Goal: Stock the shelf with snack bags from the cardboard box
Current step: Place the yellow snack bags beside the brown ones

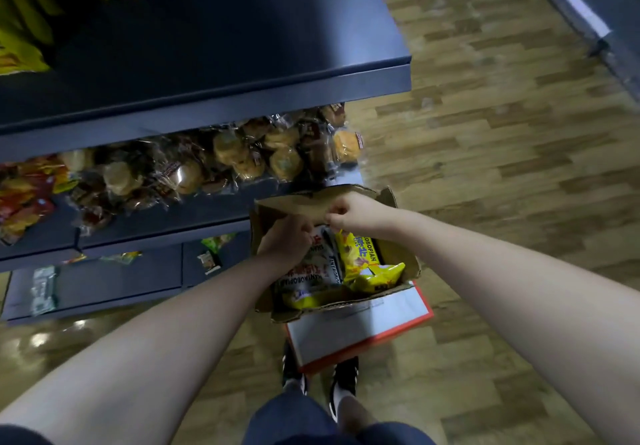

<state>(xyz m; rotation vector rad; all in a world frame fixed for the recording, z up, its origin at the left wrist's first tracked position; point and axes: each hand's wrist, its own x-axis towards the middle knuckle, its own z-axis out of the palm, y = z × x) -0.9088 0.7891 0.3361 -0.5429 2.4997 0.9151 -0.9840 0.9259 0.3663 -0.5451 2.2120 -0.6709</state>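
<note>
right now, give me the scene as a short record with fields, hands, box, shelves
left hand: left hand reaches into the cardboard box, on a white snack bag; grip unclear
right hand: right hand pinches the box flap
box contents: white bag and yellow snack bags
box support: red-edged case on the floor
top shelf: top shelf mostly bare, yellow bags at its left
middle shelf: wrapped buns

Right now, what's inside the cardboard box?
Inside the cardboard box lie snack bags: yellow ones on the right and white ones on the left. The left hand and the flap that the right hand pinches hide whatever lies beneath them.
</note>
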